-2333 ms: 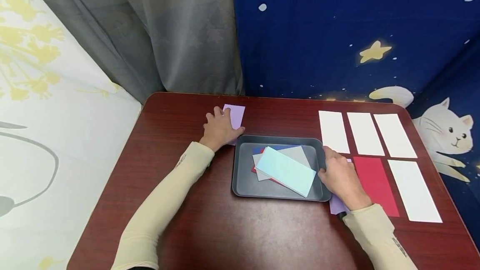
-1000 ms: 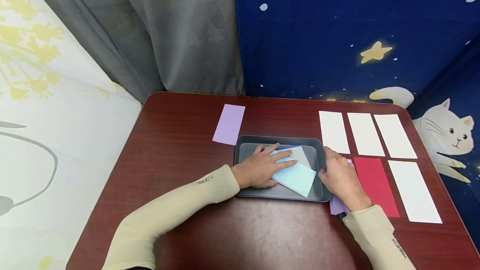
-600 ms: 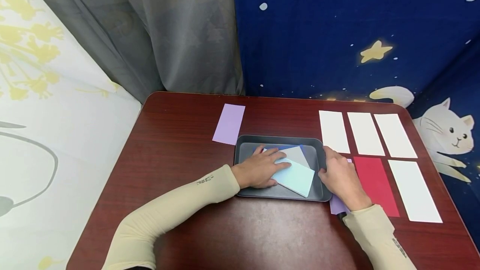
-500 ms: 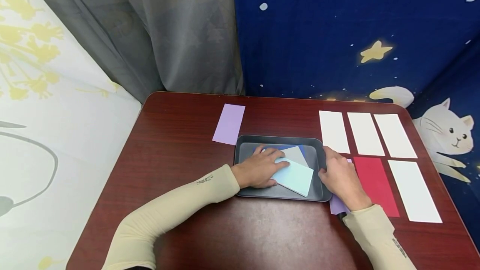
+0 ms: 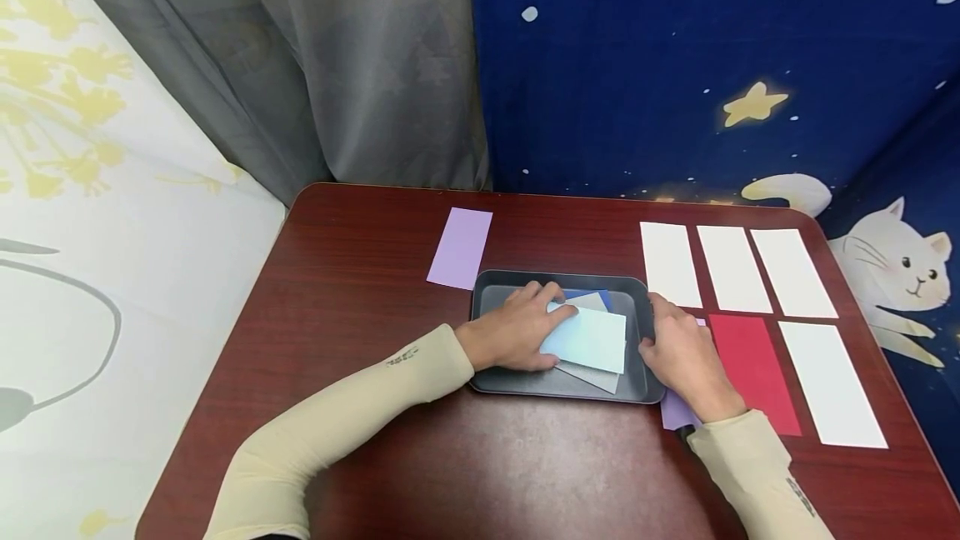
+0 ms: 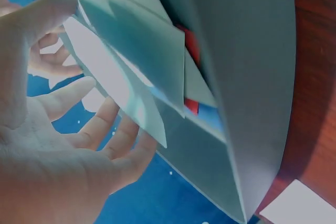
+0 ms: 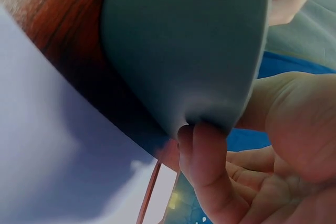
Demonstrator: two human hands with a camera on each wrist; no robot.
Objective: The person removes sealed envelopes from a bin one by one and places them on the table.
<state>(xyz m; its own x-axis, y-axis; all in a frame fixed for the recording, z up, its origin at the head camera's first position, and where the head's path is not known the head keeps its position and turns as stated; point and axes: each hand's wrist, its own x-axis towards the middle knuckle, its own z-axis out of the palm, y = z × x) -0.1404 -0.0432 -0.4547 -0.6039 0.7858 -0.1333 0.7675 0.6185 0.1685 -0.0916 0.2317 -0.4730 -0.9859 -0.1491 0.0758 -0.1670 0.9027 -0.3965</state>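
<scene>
A dark grey tray sits mid-table with several paper cards in it. My left hand reaches over its left side and pinches a light blue card between thumb and fingers. The left wrist view shows that card raised at an angle, fingertips along its edge. Beneath lie a pale grey card and a blue card; red edges peek out in the left wrist view. My right hand grips the tray's right rim, with fingers against its outer wall.
A lavender card lies behind the tray's left corner. At right are several white cards, a red card and another lavender card, partly under my right hand. Curtains hang beyond the table's far edge.
My left hand moves from the lavender card into the tray, lies on the stack, then pinches the light blue card and turns it straighter. The right hand stays on the tray.
</scene>
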